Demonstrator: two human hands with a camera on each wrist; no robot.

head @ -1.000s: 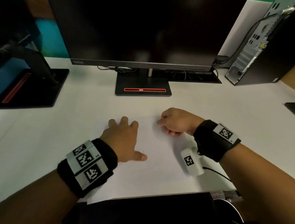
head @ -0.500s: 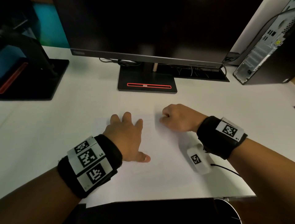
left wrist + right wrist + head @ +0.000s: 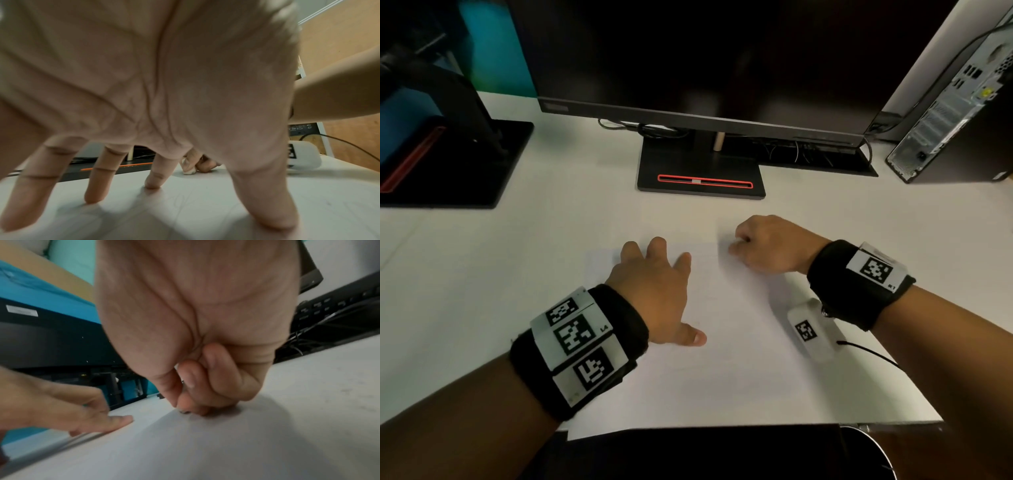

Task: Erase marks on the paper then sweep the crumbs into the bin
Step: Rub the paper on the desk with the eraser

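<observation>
A white sheet of paper (image 3: 722, 370) lies on the white desk in front of me, with faint pencil lines (image 3: 185, 201) near its middle. My left hand (image 3: 657, 284) lies spread on the paper's left part, fingertips (image 3: 152, 183) pressing down. My right hand (image 3: 763, 246) is curled at the paper's far right corner and pinches a small white eraser (image 3: 189, 171) whose tip touches the sheet. In the right wrist view the eraser is almost hidden inside my fingers (image 3: 191, 386). No bin is in view.
A monitor's black base (image 3: 702, 171) with a red stripe stands behind the paper. Another monitor base (image 3: 448, 161) sits far left, a computer tower (image 3: 955, 113) far right. The desk's front edge (image 3: 722, 426) runs just below the paper.
My right hand with the eraser has shifted a little away from me, toward the paper's far edge. The left hand has stayed pressed on the sheet.
</observation>
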